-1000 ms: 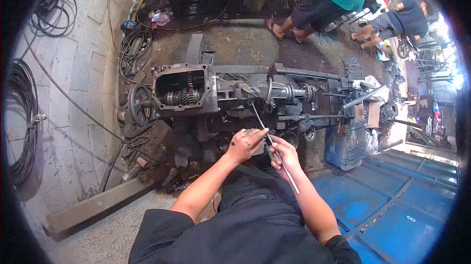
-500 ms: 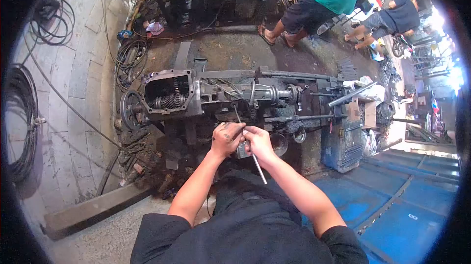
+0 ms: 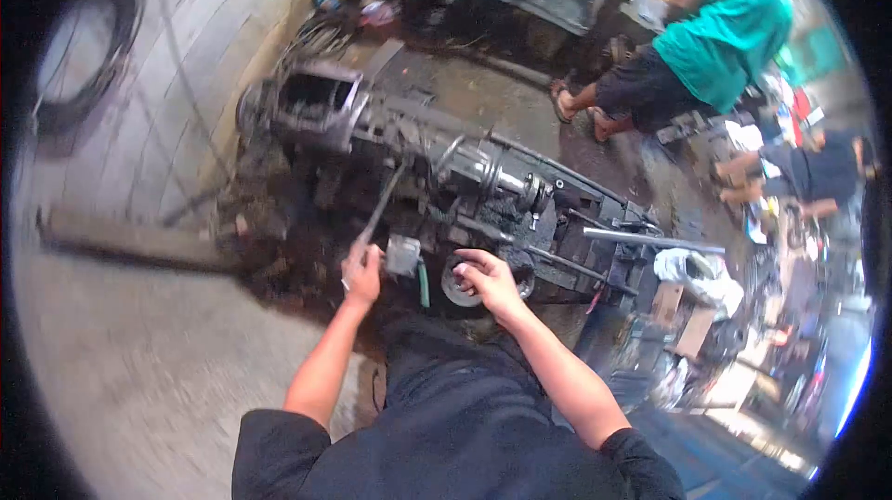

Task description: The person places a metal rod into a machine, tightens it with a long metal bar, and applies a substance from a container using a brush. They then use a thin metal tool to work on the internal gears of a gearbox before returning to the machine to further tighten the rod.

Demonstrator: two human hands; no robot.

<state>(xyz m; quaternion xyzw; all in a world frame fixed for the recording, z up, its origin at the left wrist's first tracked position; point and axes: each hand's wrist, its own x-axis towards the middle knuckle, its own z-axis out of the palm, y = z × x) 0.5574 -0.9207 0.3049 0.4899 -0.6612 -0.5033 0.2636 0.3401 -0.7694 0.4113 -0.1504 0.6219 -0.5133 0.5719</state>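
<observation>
My left hand (image 3: 360,274) is closed around the lower end of a long metal rod (image 3: 382,204). The rod slants up and away, its far end overlapping the side of a greasy machine assembly (image 3: 465,164). My right hand (image 3: 485,282) is apart from the rod, fingers loosely spread and nothing in them, over a round metal wheel (image 3: 458,288). Between my hands sit a pale metal block (image 3: 402,256) and a short green piece (image 3: 424,284). At the assembly's left end is an open gearbox housing (image 3: 316,102), blurred here.
A person in a green shirt (image 3: 720,21) stands at a cluttered workbench (image 3: 539,6) beyond the machine. Another person in dark clothes (image 3: 822,165) is farther right. A metal tube (image 3: 650,240) and white plastic bags (image 3: 701,277) lie right. A long beam (image 3: 139,242) rests on the floor left.
My hands have parted. The rod, earlier between both hands, is now in my left hand alone and points up toward the machine; my right hand has let go. The view has turned.
</observation>
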